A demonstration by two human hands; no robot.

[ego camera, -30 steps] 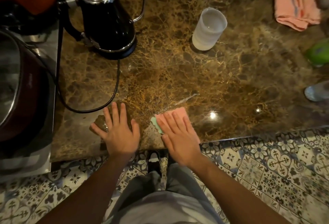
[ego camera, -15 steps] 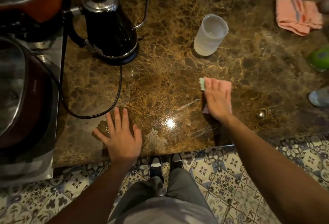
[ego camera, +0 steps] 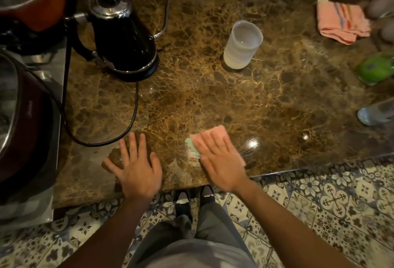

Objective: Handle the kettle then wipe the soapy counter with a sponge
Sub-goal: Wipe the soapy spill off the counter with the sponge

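Note:
A black gooseneck kettle (ego camera: 123, 39) with a chrome lid stands on its base at the back left of the brown marble counter (ego camera: 213, 101); its cord (ego camera: 132, 122) loops toward the front. My right hand (ego camera: 221, 161) lies flat with straight fingers on a pink and green sponge (ego camera: 215, 134), pressing it on the counter near the front edge. Wet soapy streaks (ego camera: 187, 156) glisten just left of the sponge. My left hand (ego camera: 136, 165) rests flat on the counter with spread fingers, left of the sponge.
A frosted white cup (ego camera: 243, 45) stands at the middle back. A folded pink cloth (ego camera: 343, 22) lies at the back right, with a green object (ego camera: 375, 69) and a clear glass (ego camera: 375, 113) along the right edge. A stove with a dark pot (ego camera: 23, 122) sits left.
My right hand slid the sponge from the middle right of the counter back toward the front, close to my left hand. The left hand stayed in place.

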